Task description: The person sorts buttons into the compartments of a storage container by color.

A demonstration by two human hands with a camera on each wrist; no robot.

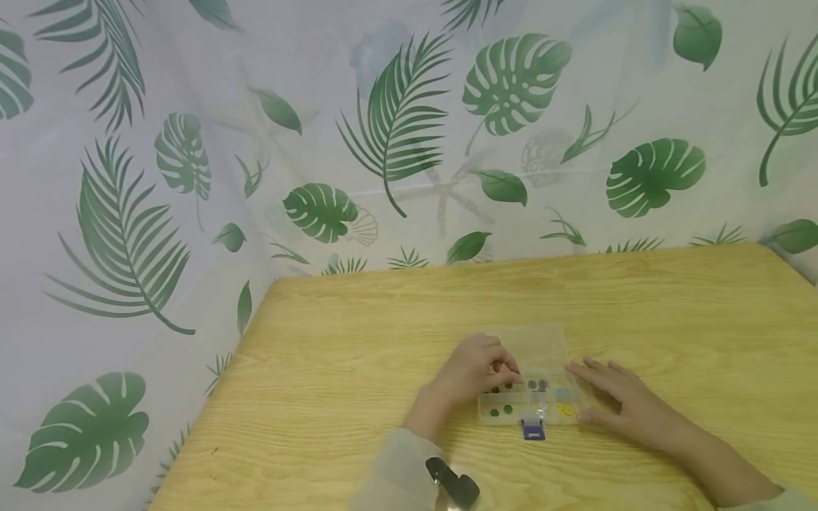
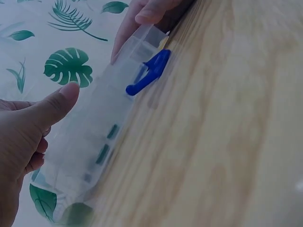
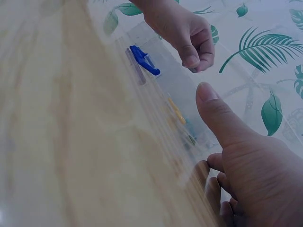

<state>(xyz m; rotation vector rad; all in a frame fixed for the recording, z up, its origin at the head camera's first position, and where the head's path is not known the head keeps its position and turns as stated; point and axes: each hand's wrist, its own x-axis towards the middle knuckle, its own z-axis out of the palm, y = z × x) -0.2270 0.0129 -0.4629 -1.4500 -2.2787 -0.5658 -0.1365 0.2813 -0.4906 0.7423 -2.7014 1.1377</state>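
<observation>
A clear plastic compartment box (image 1: 500,424) lies on the table with its lid (image 1: 533,344) raised toward the back. Small round pieces sit in its compartments: green (image 1: 508,409), dark (image 1: 543,385), light blue (image 1: 562,392) and yellow (image 1: 565,409). A blue latch (image 1: 533,430) is on the front side. Over the back left compartments, my left hand (image 1: 476,365) pinches a small dark piece (image 3: 193,70) between thumb and finger, mostly hidden by the fingertips. My right hand (image 1: 629,404) is at the box's right end, thumb and fingers extended; the head view cannot settle whether they touch it.
The wood-grain table (image 1: 358,333) extends around the box on all sides. Behind it and to the left hangs a pale sheet (image 1: 243,191) printed with green leaves. A black strap (image 1: 454,484) is on the left wrist.
</observation>
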